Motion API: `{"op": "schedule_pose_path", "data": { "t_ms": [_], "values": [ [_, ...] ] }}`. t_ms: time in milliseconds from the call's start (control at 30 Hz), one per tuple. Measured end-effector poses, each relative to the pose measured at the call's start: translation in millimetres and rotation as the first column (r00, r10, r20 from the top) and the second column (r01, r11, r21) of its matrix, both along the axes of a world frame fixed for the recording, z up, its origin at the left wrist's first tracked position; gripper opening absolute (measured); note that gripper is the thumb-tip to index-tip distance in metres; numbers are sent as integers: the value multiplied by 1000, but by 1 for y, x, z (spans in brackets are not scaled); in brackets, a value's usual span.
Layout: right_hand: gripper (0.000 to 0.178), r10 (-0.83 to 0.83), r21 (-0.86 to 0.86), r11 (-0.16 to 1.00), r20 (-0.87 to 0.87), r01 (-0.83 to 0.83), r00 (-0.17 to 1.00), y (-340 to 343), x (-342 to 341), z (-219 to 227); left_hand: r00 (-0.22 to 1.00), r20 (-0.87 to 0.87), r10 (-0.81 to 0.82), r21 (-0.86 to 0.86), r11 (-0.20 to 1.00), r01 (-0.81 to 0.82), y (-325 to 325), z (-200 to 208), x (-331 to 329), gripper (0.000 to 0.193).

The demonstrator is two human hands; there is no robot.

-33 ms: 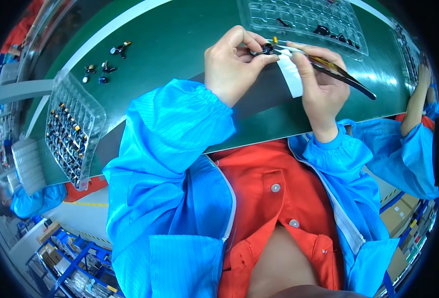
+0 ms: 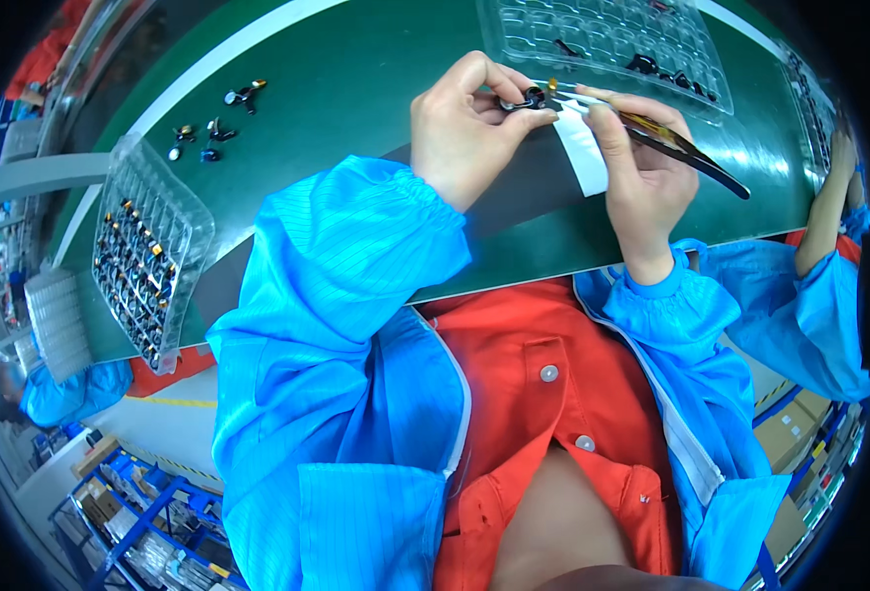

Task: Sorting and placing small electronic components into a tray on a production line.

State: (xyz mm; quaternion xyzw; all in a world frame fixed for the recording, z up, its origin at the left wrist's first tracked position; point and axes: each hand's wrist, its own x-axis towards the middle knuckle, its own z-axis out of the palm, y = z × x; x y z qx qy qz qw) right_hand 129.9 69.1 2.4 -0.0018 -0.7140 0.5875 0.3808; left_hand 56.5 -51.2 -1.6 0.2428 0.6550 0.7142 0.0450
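Observation:
My left hand [image 2: 469, 128] pinches a small black electronic part [image 2: 535, 97] between thumb and fingertips. A tiny orange-gold piece [image 2: 553, 85] stands up at the far side of that part. In my right hand [image 2: 649, 163] is a pair of tweezers [image 2: 696, 160], held like a pen, with dark handle ends pointing right and pale tips at the black part. Whether the tips touch or grip it is too small to tell. Under the hands, a white paper strip [image 2: 585, 163] lies on the green work surface [image 2: 336, 89].
A clear compartment tray [image 2: 602, 49] with several black parts lies beyond my hands. At left, another clear tray [image 2: 199, 236] holds many small parts beside a stack of trays [image 2: 58, 325]. Loose small parts [image 2: 220, 130] lie at upper left. A co-worker's arm [image 2: 824, 222] reaches in at right.
The view has shifted very slightly. Both hands keep the same hold on the black part and the tweezers.

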Motion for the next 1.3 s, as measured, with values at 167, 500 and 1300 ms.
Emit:
{"op": "schedule_pose_path", "data": {
  "t_ms": [167,500,1300],
  "values": [
    [16,59,-115,993,219,-34,974,-3,-2,7,999,-50,4,-106,994,-10,-17,7,-10,27],
    [24,170,-335,942,394,-31,903,19,1,-5,796,-401,454,-462,650,-603,-215,87,-59,18],
    [16,157,-297,954,399,-35,903,12,-2,7,902,-361,238,-772,466,-432,-386,92,-177,23]
  ]
}}
